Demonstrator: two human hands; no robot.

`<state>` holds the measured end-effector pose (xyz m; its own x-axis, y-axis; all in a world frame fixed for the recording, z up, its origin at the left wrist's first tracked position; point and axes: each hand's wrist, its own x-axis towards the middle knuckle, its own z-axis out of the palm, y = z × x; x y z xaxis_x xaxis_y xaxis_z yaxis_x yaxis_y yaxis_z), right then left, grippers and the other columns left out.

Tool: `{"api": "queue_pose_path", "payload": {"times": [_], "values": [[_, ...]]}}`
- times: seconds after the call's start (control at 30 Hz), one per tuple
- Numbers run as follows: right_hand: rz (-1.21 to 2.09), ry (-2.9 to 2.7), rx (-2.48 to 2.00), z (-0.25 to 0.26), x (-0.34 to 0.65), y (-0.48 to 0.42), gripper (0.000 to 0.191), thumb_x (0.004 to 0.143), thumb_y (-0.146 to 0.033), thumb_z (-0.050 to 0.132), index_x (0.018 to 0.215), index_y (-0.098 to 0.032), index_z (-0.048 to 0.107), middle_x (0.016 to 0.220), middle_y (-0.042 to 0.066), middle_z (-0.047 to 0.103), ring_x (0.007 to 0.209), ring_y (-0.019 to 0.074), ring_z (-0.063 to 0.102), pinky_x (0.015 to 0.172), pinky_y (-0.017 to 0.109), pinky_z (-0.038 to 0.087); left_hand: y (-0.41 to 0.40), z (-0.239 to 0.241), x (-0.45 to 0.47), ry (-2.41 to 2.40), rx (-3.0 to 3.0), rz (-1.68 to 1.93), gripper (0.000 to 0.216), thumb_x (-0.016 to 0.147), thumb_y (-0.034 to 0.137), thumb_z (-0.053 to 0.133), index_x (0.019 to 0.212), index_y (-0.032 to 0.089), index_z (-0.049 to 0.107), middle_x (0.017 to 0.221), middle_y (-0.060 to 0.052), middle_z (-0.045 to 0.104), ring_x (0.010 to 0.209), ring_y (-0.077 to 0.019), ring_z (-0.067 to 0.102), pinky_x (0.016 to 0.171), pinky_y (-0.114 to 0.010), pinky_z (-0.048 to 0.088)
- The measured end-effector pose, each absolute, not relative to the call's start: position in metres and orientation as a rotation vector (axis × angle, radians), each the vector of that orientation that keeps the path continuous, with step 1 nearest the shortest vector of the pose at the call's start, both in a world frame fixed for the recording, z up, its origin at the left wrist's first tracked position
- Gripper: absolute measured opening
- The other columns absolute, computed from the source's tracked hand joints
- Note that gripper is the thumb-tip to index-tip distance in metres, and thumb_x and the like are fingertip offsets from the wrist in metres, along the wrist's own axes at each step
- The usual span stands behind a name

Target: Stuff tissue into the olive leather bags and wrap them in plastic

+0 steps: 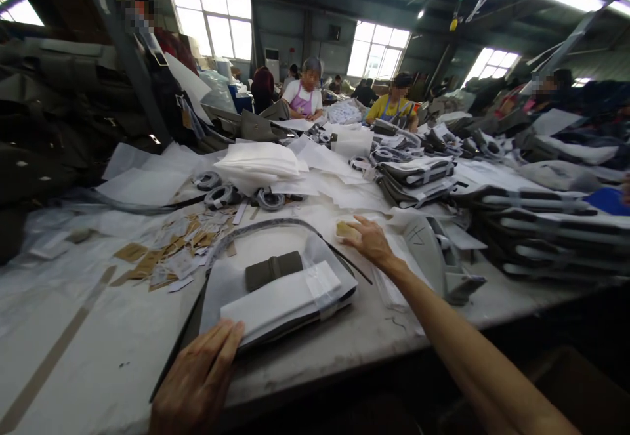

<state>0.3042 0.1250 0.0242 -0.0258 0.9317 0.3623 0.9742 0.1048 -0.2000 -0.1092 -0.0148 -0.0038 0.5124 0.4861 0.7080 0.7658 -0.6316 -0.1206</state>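
Left hand point(204, 366) on near corner of bag point(275, 279), right hand point(370, 241) at yellow piece point(346, 229) beyond; grips unclear

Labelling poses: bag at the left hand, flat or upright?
Flat: bag lies on the table, broad side up, white paper across it, left hand at its near corner.
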Motion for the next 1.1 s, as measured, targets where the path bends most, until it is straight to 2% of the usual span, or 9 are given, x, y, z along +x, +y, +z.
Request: {"api": "queue_pose_path", "payload": {"times": [0.1, 0.2, 0.27, 0.43, 0.6, 0.77, 0.87, 1.0, 1.1], "values": [[-0.093, -1.826, -1.795, 0.044, 0.335, 0.106, 0.017, 0.085, -0.032, 0.062, 0.089, -0.02, 0.074, 0.111, 0.009, 0.071, 0.103, 0.0233, 0.065, 0.093, 0.039, 0.046, -0.015, -0.004, -0.108, -1.043, -2.325, -0.942, 0.048, 0.093, 0.009, 0.053, 0.14, 0.017, 0.05, 0.121, -0.011, 0.067, 0.109, -0.0239, 0.064, 0.1, -0.037, 0.045], [-0.031, -1.76, -1.907, 0.06, 0.36, 0.076, 0.024, 0.082, -0.04, 0.062, 0.074, -0.02, 0.071, 0.085, 0.005, 0.071, 0.082, 0.0218, 0.066, 0.08, 0.035, 0.048, -0.017, -0.002, -0.106, -1.075, -2.321, -0.964, 0.049, 0.092, 0.009, 0.054, 0.14, 0.019, 0.049, 0.121, -0.011, 0.067, 0.109, -0.0243, 0.065, 0.099, -0.038, 0.045], [0.101, -1.722, -1.991, 0.064, 0.37, 0.056, 0.025, 0.077, -0.046, 0.066, 0.072, -0.021, 0.068, 0.079, 0.003, 0.069, 0.076, 0.0209, 0.065, 0.073, 0.033, 0.047, -0.017, 0.0, -0.104, -1.084, -2.317, -0.968, 0.049, 0.093, 0.009, 0.053, 0.14, 0.02, 0.049, 0.12, -0.01, 0.068, 0.108, -0.0241, 0.065, 0.099, -0.038, 0.046], [0.443, -1.767, -2.058, 0.043, 0.377, 0.026, 0.021, 0.067, -0.039, 0.073, 0.078, -0.022, 0.068, 0.08, 0.003, 0.07, 0.076, 0.0214, 0.065, 0.068, 0.03, 0.047, -0.016, 0.003, -0.101, -1.04, -2.286, -0.983, 0.042, 0.094, 0.011, 0.051, 0.135, 0.018, 0.054, 0.115, -0.01, 0.069, 0.104, -0.0237, 0.067, 0.094, -0.036, 0.048], [0.479, -1.81, -2.001, 0.027, 0.377, 0.021, 0.023, 0.077, -0.042, 0.061, 0.075, -0.021, 0.071, 0.08, 0.005, 0.071, 0.076, 0.0223, 0.065, 0.072, 0.033, 0.047, -0.018, 0.004, -0.1, -1.03, -2.279, -0.965, 0.037, 0.094, 0.011, 0.051, 0.129, 0.016, 0.058, 0.115, -0.011, 0.069, 0.105, -0.0238, 0.066, 0.095, -0.036, 0.047], [0.301, -1.759, -1.956, 0.059, 0.374, 0.009, 0.032, 0.081, -0.05, 0.054, 0.078, -0.022, 0.069, 0.081, 0.005, 0.071, 0.076, 0.0241, 0.064, 0.074, 0.035, 0.048, -0.019, 0.001, -0.099, -1.056, -2.263, -0.983, 0.036, 0.093, 0.011, 0.052, 0.128, 0.017, 0.058, 0.115, -0.01, 0.069, 0.107, -0.0228, 0.065, 0.096, -0.036, 0.047], [0.315, -1.79, -1.904, 0.089, 0.359, -0.009, 0.032, 0.082, -0.052, 0.055, 0.08, -0.023, 0.068, 0.091, 0.006, 0.073, 0.082, 0.025, 0.065, 0.076, 0.034, 0.049, -0.02, 0.001, -0.098, -1.062, -2.264, -1.003, 0.034, 0.094, 0.01, 0.05, 0.127, 0.015, 0.058, 0.116, -0.011, 0.069, 0.108, -0.0231, 0.065, 0.096, -0.037, 0.047], [0.744, -2.1, -1.779, 0.121, 0.302, -0.044, 0.029, 0.088, -0.05, 0.052, 0.086, -0.026, 0.068, 0.091, 0.005, 0.072, 0.082, 0.023, 0.065, 0.076, 0.03, 0.05, -0.024, 0.001, -0.095, -1.085, -2.281, -1.028, 0.034, 0.093, 0.006, 0.05, 0.125, 0.014, 0.058, 0.119, -0.011, 0.068, 0.112, -0.0225, 0.063, 0.095, -0.036, 0.048], [1.167, -2.402, -1.565, 0.138, 0.234, -0.072, 0.022, 0.093, -0.04, 0.049, 0.088, -0.028, 0.066, 0.085, 0.001, 0.07, 0.078, 0.018, 0.063, 0.071, 0.025, 0.048, -0.026, -0.002, -0.095, -1.113, -2.301, -1.05, 0.033, 0.094, 0.009, 0.049, 0.124, 0.016, 0.059, 0.118, -0.009, 0.069, 0.114, -0.0216, 0.062, 0.095, -0.035, 0.049]]}}
